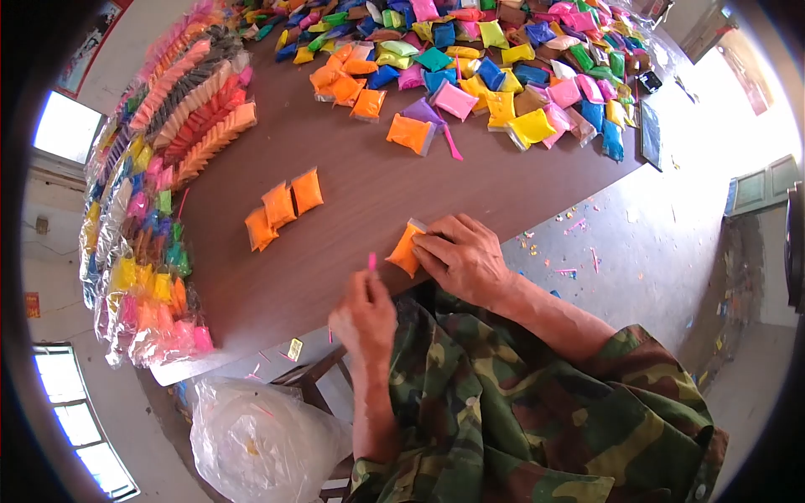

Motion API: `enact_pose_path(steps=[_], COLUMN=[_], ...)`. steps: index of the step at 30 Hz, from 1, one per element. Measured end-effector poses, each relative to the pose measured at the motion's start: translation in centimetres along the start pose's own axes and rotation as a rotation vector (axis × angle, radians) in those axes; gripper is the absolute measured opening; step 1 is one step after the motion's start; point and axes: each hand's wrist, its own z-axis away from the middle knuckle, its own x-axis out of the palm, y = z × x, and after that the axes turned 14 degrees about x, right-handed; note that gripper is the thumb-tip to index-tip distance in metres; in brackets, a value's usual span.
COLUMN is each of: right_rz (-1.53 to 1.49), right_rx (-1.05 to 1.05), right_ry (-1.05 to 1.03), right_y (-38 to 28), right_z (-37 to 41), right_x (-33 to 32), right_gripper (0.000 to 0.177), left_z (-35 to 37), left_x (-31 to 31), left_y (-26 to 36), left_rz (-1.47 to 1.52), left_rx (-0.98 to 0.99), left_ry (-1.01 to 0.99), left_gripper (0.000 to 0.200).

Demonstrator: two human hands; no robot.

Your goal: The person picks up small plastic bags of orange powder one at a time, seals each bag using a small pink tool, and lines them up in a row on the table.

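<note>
While the right hand (470, 258) grips the orange packet (403, 251) at its right edge, with thumb and fingers drawn narrow upon it, the left hand (366, 314) is set to the left and nearer the wearer. Its fingers, blurred, appear closed around a pink strip (371, 261), whose tip points toward the far side. The packet lies over the near part of the brown table (327, 251), its long axis slanting from far right to near left; whether it touches the tabletop cannot be told. Relative to the left fingers, it lies to the right and somewhat farther away, its left corner just beside the strip's tip, yet apart; the right hand, already in contact, is the nearer. A row of orange packets (278, 204) occupies the table farther left, and a heap of coloured packets (520, 52) covers its far side.
</note>
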Motion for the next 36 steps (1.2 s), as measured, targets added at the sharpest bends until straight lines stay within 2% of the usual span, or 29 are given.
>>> enact_pose_path(steps=[2, 6, 10, 11, 19, 23, 27, 30, 36], right_rz=[0.049, 0.113, 0.153, 0.193, 0.196, 0.189, 0.149, 0.148, 0.107], right_rx=[0.011, 0.002, -0.102, -0.081, -0.082, -0.114, -0.09, -0.105, -0.308], right_ry=[-0.01, -0.081, -0.154, -0.223, -0.257, -0.231, -0.157, -0.196, -0.294], right_y=[-0.5, -2.1, -3.5, -3.5, -2.8, -2.5, -2.4, -2.5, -1.8], right_z=[-0.1, 0.3, 1.2, 1.9, 2.2, 1.9, 1.6, 0.8, -0.1], right_x=[-0.5, -1.2, -0.8, -0.6, -0.2, -0.3, 0.0, -0.3, -0.7], right_gripper=[0.019, 0.028, 0.045, 0.056, 0.065, 0.069, 0.069, 0.065, 0.049], left_z=[-0.2, -0.2, -0.1, -0.1, 0.6, 0.5, 0.8, 0.9, 1.0], left_x=[-1.2, -3.3, -3.7, -3.8, -3.2, -3.0, -2.9, -2.7, -2.9], left_y=[-2.3, -5.1, -8.8, -9.4, -11.3, -11.4, -11.9, -11.6, -11.6], left_rz=[0.0, 0.013, -0.04, -0.074, 0.03, -0.024, 0.027, 0.041, 0.05], left_rx=[-0.124, -0.23, -0.183, -0.198, -0.275, -0.21, -0.205, -0.212, -0.234], left_ry=[0.032, 0.092, 0.256, 0.259, 0.344, 0.396, 0.432, 0.459, 0.464], left_gripper=[0.007, 0.009, 0.007, 0.007, 0.016, 0.011, 0.012, 0.011, 0.013])
